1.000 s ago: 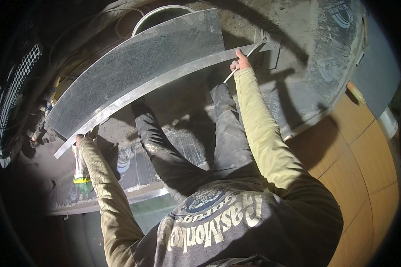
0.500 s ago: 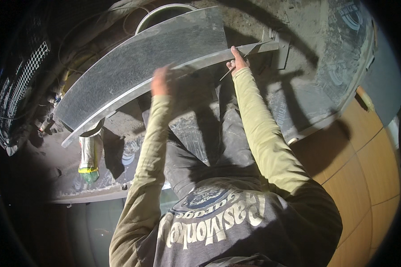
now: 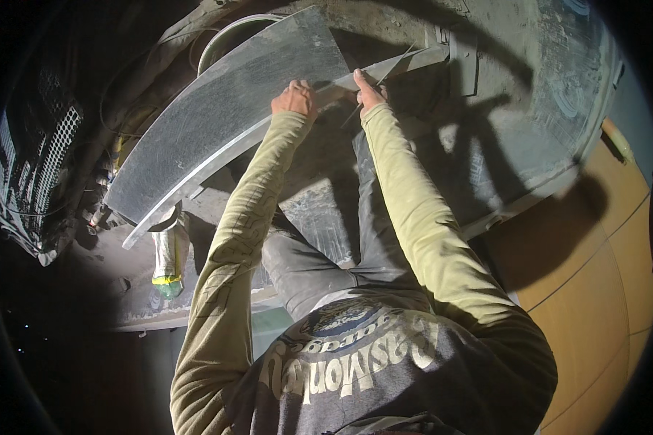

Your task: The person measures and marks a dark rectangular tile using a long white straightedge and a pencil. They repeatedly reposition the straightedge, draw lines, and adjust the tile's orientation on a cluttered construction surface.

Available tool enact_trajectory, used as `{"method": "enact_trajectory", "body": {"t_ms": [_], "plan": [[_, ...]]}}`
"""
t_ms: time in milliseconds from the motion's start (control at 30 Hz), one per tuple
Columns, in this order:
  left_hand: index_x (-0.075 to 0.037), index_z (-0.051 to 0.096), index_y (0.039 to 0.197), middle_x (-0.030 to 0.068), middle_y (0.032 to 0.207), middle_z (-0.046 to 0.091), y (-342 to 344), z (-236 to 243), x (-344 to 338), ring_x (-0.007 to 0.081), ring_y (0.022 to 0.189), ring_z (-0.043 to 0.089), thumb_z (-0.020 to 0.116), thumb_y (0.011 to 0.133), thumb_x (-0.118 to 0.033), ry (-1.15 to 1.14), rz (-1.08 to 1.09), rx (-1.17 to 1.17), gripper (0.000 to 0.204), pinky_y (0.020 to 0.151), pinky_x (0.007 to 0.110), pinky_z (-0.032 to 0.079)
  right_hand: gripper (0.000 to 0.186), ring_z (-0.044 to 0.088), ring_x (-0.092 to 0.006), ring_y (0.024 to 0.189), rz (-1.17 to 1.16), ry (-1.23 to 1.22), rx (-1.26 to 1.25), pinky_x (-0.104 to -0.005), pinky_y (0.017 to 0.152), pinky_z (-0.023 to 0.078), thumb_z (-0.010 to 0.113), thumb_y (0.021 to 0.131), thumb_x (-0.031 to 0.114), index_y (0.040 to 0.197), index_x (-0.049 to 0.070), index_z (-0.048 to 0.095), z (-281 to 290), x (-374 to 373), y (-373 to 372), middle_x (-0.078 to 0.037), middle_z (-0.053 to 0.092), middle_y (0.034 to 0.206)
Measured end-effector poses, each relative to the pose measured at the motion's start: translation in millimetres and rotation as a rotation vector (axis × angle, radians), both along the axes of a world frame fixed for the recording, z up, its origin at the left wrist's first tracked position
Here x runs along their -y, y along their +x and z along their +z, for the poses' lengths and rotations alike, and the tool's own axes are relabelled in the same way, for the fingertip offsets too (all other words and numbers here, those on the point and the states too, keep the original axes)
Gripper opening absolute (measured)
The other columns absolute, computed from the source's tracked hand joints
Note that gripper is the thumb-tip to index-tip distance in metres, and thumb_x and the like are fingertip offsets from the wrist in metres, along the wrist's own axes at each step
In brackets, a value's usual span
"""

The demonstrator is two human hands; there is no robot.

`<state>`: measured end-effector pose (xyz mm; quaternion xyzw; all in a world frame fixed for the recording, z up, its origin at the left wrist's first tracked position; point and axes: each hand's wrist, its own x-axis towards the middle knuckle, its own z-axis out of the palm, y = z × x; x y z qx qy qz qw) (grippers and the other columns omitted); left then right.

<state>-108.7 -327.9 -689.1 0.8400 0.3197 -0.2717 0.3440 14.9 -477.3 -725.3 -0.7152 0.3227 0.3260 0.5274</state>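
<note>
Hands, left (image 3: 294, 98) and right (image 3: 370, 93), curl partly closed against the pale metal bar (image 3: 228, 150).

At the upper edge there is a bucket (image 3: 218, 40) with pale rim; at the far left, a perforated mesh (image 3: 56, 163); at the lower left, a white bag (image 3: 169, 254) with yellow-green end; at the right, a yellowish tube (image 3: 617, 141) beside tan boards (image 3: 584, 290).

**Hard light, deep shadow**

Harsh light brightens the right sleeve (image 3: 413, 185); a dark shadow (image 3: 551, 235) crosses the orange panels (image 3: 588, 319) at four o'clock. Gloom swallows detail toward eight. Fisheye distortion bends their seams (image 3: 593, 255). Near twelve, left hand (image 3: 294, 99) and right hand (image 3: 371, 92) look fairly sharp.
</note>
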Motion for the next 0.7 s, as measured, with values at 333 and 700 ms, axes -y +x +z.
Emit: {"method": "enact_trajectory", "body": {"t_ms": [333,700], "plan": [[-0.010,0.061,0.111,0.0200,0.125,0.057,-49.3,46.7,-7.3,0.0394,0.116,0.054,0.077,0.079,-0.031,0.116,0.194,0.022,0.042,0.093,0.049,0.048,0.042,0.033,-0.0063,0.041,-0.056,0.202,-0.184,-0.0390,0.076,0.052,0.079,0.086,0.035,0.112,0.018,0.051,-0.4,27.6,10.4,0.007,0.052,0.076],[-0.010,0.059,0.123,0.0183,0.132,0.052,-77.3,5.8,15.0,0.0408,0.124,0.045,0.083,0.068,-0.025,0.285,-0.043,0.053,0.062,0.104,0.048,0.042,0.022,0.037,-0.0047,0.044,-0.093,0.438,-0.200,-0.0436,0.078,0.058,0.081,0.083,0.015,0.085,0.011,0.059,4.0,40.6,12.5,0.008,0.043,0.058]]}}
